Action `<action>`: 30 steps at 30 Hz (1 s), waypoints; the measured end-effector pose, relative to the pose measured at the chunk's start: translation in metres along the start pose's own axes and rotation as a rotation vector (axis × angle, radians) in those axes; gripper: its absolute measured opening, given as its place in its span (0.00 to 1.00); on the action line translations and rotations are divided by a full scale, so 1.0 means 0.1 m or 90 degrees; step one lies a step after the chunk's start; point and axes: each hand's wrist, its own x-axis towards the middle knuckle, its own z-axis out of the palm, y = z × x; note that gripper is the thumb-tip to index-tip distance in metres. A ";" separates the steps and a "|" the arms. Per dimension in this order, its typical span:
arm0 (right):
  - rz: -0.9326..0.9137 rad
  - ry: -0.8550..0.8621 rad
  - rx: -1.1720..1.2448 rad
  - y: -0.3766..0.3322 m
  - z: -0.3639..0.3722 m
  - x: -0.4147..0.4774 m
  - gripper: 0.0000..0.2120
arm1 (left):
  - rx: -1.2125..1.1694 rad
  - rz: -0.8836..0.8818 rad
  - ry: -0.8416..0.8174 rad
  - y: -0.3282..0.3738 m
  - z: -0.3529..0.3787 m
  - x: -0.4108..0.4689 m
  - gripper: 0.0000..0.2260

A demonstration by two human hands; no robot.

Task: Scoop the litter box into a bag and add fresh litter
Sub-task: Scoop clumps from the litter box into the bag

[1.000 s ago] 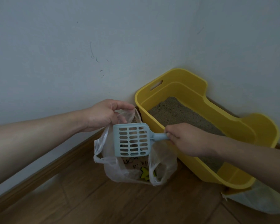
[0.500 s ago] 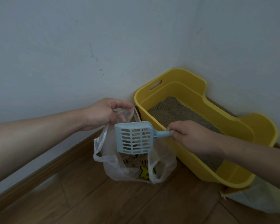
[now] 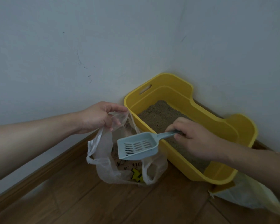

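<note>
The right hand [image 3: 195, 139] is hiding the end of the scoop [image 3: 137, 147] handle and part of the litter [image 3: 157, 113]. The scoop is covering part of the bag [image 3: 102, 151], whose print is looking too blurred to read. The picture's edges are cutting off the left forearm [image 3: 31, 143], the right forearm [image 3: 257, 165] and a pale sack [image 3: 249, 198].

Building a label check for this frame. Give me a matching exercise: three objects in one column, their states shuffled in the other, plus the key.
Column one:
1. scoop
2. plastic bag
3. litter box

Column two:
A. yellow, with grey litter inside
B. gripped by its handle in the right hand, head above the bag
C. top edge pinched and held up by the left hand

Pairs: 1-B, 2-C, 3-A
</note>
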 end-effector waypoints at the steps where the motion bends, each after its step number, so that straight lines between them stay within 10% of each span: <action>1: 0.001 0.000 -0.002 0.00 -0.01 -0.01 0.11 | 0.001 -0.001 -0.003 0.02 0.01 0.01 0.32; 18: 0.187 0.068 -0.126 0.42 -0.30 -0.33 0.08 | -0.001 0.019 -0.027 0.19 0.25 0.19 0.30; 30: 0.402 -0.078 -0.371 0.79 -0.46 -0.33 0.08 | -0.046 -0.015 -0.051 0.24 0.39 0.38 0.32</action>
